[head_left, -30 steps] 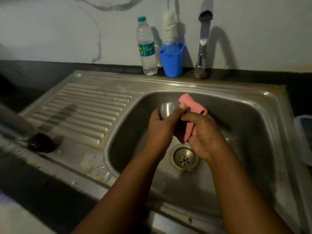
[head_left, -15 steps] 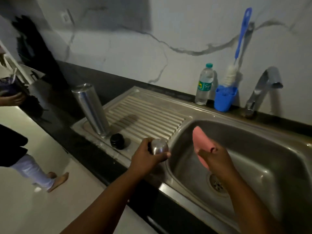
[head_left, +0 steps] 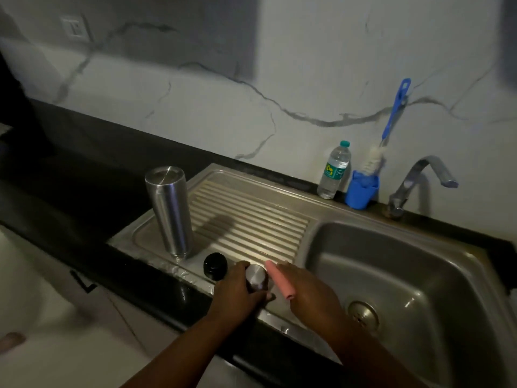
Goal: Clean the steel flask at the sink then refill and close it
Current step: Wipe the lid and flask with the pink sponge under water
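The steel flask (head_left: 170,211) stands upside down at the left end of the ribbed draining board (head_left: 251,219). A black inner stopper (head_left: 214,266) lies just in front of it. My left hand (head_left: 237,292) grips the small steel cap (head_left: 256,276) at the front edge of the draining board, right of the stopper. My right hand (head_left: 310,295) holds a pink cloth (head_left: 280,280) beside the cap, its fingers curled round it.
The sink basin (head_left: 391,275) with its drain (head_left: 363,315) lies to the right. At the back stand a tap (head_left: 416,183), a blue cup (head_left: 361,191) holding a bottle brush (head_left: 389,127), and a plastic water bottle (head_left: 334,170). Black countertop (head_left: 84,169) runs left.
Both hands left the basin and moved left to the front of the draining board. The cap came down next to the black stopper. The view swung left and up.
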The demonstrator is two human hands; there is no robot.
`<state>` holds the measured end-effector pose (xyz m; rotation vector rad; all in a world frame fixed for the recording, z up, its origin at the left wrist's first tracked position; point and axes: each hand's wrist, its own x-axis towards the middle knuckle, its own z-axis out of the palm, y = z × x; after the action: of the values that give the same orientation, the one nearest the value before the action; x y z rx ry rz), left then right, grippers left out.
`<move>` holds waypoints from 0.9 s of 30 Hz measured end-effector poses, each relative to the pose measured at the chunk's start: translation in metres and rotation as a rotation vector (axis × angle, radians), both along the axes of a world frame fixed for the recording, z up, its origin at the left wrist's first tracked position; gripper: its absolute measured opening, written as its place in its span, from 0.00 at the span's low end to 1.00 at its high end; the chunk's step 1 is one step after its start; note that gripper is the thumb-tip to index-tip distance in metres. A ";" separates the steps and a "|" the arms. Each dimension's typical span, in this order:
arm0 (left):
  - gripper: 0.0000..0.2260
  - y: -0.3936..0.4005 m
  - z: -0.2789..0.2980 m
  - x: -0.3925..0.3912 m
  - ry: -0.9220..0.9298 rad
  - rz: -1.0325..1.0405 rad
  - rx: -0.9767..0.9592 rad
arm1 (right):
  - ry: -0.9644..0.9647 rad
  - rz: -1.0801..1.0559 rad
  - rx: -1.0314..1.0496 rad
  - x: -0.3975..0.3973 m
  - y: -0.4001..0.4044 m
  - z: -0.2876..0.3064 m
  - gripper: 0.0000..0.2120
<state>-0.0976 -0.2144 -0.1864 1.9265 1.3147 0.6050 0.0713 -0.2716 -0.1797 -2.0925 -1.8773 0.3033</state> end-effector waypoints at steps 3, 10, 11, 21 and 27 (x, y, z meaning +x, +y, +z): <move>0.27 0.002 -0.007 -0.005 -0.033 -0.023 0.020 | -0.018 0.024 0.017 0.001 -0.009 0.001 0.30; 0.35 -0.007 0.005 -0.022 0.001 0.016 0.377 | 0.100 -0.050 0.033 -0.006 -0.028 0.032 0.26; 0.34 -0.007 0.006 -0.028 -0.070 0.073 0.431 | 0.110 -0.045 0.026 -0.007 -0.032 0.037 0.25; 0.34 0.038 -0.013 -0.049 0.133 0.186 0.151 | 0.269 -0.221 -0.008 -0.007 -0.052 0.045 0.27; 0.23 0.039 0.005 -0.041 -0.012 0.247 0.303 | 0.233 -0.223 -0.030 0.014 -0.074 0.049 0.30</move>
<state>-0.1383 -0.1756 -0.1812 2.0054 1.5374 0.9854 0.0848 -0.3459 -0.1308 -2.1554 -1.5023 0.5002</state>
